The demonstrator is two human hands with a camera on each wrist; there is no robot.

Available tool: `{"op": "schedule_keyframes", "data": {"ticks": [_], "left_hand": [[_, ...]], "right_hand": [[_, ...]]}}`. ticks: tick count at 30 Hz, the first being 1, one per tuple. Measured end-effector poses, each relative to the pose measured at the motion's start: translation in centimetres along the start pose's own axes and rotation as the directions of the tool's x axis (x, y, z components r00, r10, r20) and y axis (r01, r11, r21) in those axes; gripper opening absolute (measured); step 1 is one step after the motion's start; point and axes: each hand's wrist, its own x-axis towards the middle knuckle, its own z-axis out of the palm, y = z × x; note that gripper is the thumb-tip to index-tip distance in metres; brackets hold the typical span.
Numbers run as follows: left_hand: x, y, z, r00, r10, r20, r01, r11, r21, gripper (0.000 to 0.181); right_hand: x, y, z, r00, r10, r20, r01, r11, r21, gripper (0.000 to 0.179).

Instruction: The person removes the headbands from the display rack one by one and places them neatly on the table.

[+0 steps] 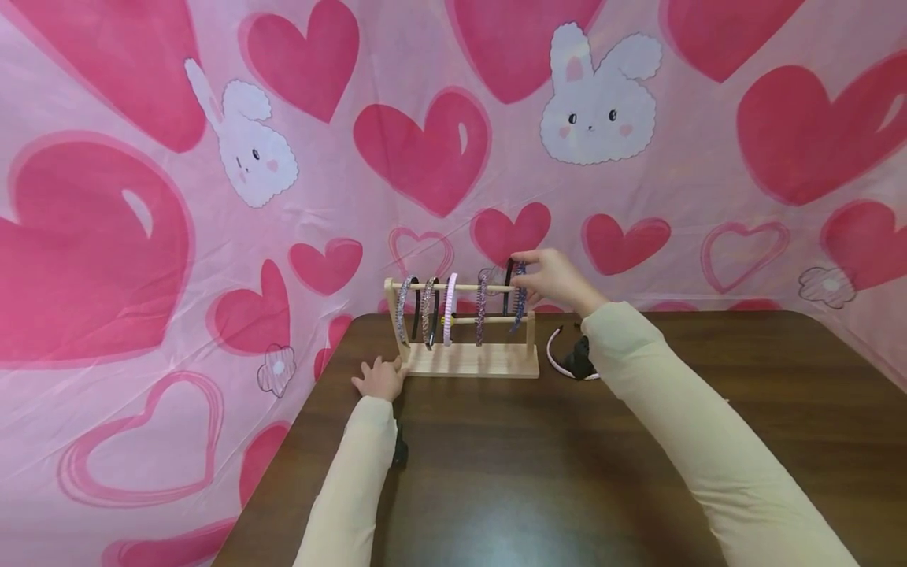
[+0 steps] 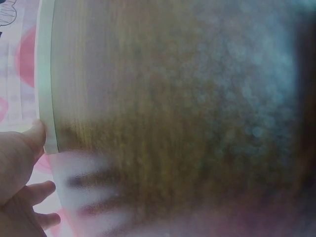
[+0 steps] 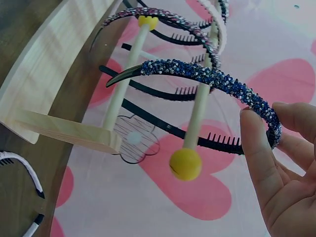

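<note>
A wooden headband rack [image 1: 468,362] stands on the table, with several headbands hung along its upper rod. At the rack's right end, my right hand [image 1: 556,277] pinches a blue glittery headband [image 3: 227,81] between thumb and fingers. In the right wrist view this headband arches over the rod, near the rod's yellow ball end [image 3: 185,164]. My left hand [image 1: 380,379] lies by the front left corner of the base, fingers spread. Its thumb touches the base's end [image 2: 47,140] in the left wrist view. A pale pink headband [image 1: 449,307] hangs mid-rod.
A white-pink headband [image 1: 560,368] lies on the brown table [image 1: 538,457] right of the rack, partly hidden behind the right wrist's black camera [image 1: 581,358]. A pink cloth [image 1: 439,157] with hearts and rabbits hangs close behind the rack.
</note>
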Motion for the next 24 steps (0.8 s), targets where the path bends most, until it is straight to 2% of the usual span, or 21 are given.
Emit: {"op": "schedule_keyframes", "data": {"ticks": [8, 18, 24], "left_hand": [[-0.1, -0.1, 0.0, 1.0, -0.005, 0.011, 0.005, 1.0, -0.011, 0.045], [-0.2, 0.0, -0.1, 1.0, -0.008, 0.007, 0.008, 1.0, -0.008, 0.044], [-0.1, 0.0, 0.1, 1.0, -0.011, 0.003, 0.011, 1.0, -0.004, 0.045]], "right_hand": [[-0.8, -0.8, -1.2, 0.999, -0.02, -0.028, 0.019, 0.999, -0.04, 0.052], [-1.8, -0.5, -2.8, 0.998, -0.003, -0.068, 0.0, 0.999, -0.051, 0.053], [-2.5, 0.1, -4.1, 0.994, 0.001, -0.108, -0.003, 1.0, -0.025, 0.053]]}}
